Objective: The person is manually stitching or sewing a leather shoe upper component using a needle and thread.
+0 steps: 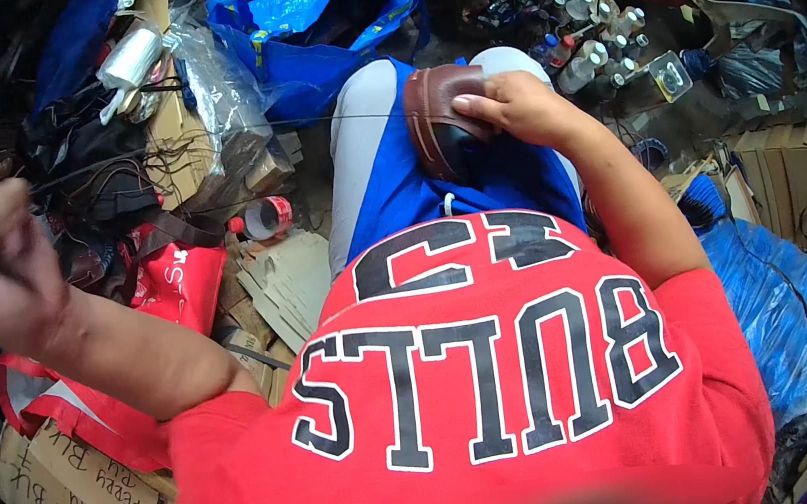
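My right hand [519,109] grips a brown leather shoe upper [437,117] on my lap, its thumb pressed on the leather. Pale stitching runs along one edge of the upper, and its inside looks dark. Far out to the left, my left hand [0,251] is raised with its fingers curled, somewhat smeared by motion. A thin dark thread [307,122] stretches taut between that hand and the upper. Whether a needle is also in the left fingers cannot be made out.
A blue bag [316,31] lies beyond my knees. Several plastic bottles [591,58] stand at the far right, above blue plastic sheeting [768,308]. Leftward are a red bag [180,279], a bottle with a red cap [261,218], clear plastic wrap [228,92] and cardboard pieces [69,484].
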`<state>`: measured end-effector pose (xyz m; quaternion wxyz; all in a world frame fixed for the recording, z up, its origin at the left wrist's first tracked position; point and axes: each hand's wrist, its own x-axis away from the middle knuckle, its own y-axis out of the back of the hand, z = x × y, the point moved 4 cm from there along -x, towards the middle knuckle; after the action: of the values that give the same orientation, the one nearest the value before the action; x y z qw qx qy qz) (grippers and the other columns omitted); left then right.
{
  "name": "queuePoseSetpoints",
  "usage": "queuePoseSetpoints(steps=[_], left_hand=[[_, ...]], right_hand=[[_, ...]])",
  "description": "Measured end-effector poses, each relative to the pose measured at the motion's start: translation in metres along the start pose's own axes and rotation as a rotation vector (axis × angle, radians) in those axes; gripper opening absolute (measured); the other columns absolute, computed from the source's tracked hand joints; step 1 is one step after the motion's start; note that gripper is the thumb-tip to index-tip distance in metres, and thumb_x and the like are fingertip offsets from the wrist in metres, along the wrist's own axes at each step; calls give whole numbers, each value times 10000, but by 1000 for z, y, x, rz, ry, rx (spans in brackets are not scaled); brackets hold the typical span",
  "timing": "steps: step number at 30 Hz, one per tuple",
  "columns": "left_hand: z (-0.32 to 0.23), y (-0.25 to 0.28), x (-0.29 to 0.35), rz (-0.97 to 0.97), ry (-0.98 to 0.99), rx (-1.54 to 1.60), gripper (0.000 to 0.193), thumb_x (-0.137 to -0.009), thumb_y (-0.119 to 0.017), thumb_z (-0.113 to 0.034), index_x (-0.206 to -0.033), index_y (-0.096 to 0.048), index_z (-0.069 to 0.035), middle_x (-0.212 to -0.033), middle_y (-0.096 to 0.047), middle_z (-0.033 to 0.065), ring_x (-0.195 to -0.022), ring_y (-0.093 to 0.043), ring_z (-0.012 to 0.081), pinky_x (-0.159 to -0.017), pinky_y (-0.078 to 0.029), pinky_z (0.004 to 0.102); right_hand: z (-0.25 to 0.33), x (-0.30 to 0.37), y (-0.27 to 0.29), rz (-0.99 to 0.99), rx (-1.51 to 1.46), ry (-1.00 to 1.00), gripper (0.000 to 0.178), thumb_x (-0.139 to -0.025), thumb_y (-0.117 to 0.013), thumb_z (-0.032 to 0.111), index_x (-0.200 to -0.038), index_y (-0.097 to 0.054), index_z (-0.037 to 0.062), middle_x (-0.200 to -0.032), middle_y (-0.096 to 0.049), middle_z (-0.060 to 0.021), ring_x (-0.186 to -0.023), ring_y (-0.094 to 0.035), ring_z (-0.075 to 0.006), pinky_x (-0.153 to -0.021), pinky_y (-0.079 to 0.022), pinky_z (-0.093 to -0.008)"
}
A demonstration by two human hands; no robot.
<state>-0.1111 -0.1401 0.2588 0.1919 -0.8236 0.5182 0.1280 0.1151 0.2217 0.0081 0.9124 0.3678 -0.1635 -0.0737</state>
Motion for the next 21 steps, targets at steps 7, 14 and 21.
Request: queuePoseSetpoints(steps=[7,14,21], left_hand=[[116,-21,21,-478,256,-887,335,-911,-590,-201,-1185,-600,-10,-1182,-603,115,-1095,-545,163,-947,-413,310],[333,-139,4,-495,647,366,194,-909,-597,-197,-993,-477,-71,-971,-573,89,-897,-587,153,-792,-500,326],[344,-170,-5,-163,912,730,448,-903,-577,-287,-1265,-481,-41,-1180,-596,141,-1068,-600,249,-943,-477,391]], right_hand=[[-20,29,26,-148,-47,-84,309,-787,-733,279,-977,-652,49,-719,-596,-84,-655,-532,-150,-607,-435,-313],[-46,31,35,-583,37,-75,187,-841,-658,244,-898,-654,65,-741,-657,-127,-641,-627,-254,-608,-478,-335],[-85,62,88,-799,-1241,42,191,-945,-510,87,-1118,-552,18,-996,-644,-101,-952,-630,-204,-822,-510,-340]])
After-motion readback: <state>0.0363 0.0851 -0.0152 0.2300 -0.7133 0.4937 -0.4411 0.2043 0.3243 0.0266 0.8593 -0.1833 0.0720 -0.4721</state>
